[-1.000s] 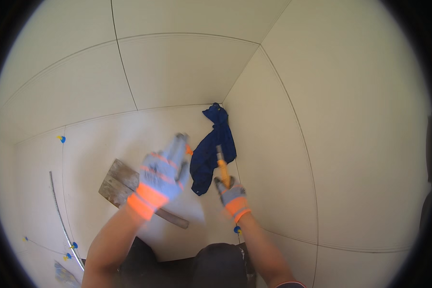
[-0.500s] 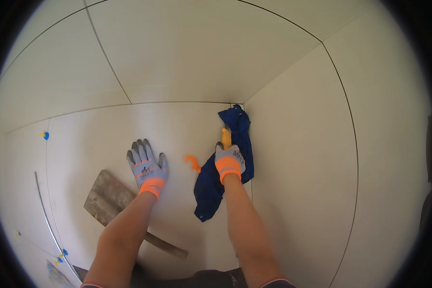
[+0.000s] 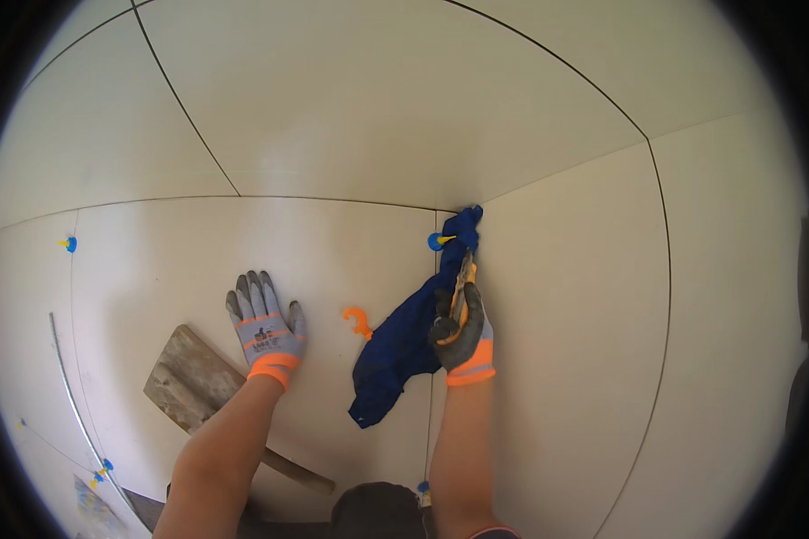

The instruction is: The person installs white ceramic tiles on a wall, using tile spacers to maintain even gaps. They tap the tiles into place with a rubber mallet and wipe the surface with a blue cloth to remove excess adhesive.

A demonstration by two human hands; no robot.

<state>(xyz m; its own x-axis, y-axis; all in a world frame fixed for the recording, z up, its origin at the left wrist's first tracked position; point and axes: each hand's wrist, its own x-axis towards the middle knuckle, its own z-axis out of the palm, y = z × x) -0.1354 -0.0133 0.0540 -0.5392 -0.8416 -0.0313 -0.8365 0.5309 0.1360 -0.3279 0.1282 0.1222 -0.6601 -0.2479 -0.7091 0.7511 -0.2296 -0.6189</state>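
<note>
My left hand (image 3: 270, 331), in a grey glove with dark fingertips and an orange cuff, lies flat on the pale tile floor (image 3: 333, 251) with fingers stretched out. My right hand (image 3: 463, 332) wears a matching glove and is closed around a slim tool (image 3: 466, 283) with a yellow-orange handle and a greyish metal part; its exact kind does not show. Beneath and beside that hand a crumpled dark blue cloth (image 3: 395, 346) stretches toward the corner. An orange hook-shaped piece (image 3: 358, 322) touches its left edge. A blue-and-yellow tile-levelling clip (image 3: 439, 241) sits at the cloth's far end.
Beneath my left forearm lies a worn brown board with a handle (image 3: 193, 373). A thin metal rod (image 3: 79, 409) and several more clips (image 3: 69, 244) are at the left. Large tiled walls meet at the right corner. A dark rounded shape (image 3: 379, 510) is at the bottom.
My right hand has turned and shifted right, with the tool tilted. The cloth's far end has moved right, uncovering the clip near the corner. My left hand remains flat.
</note>
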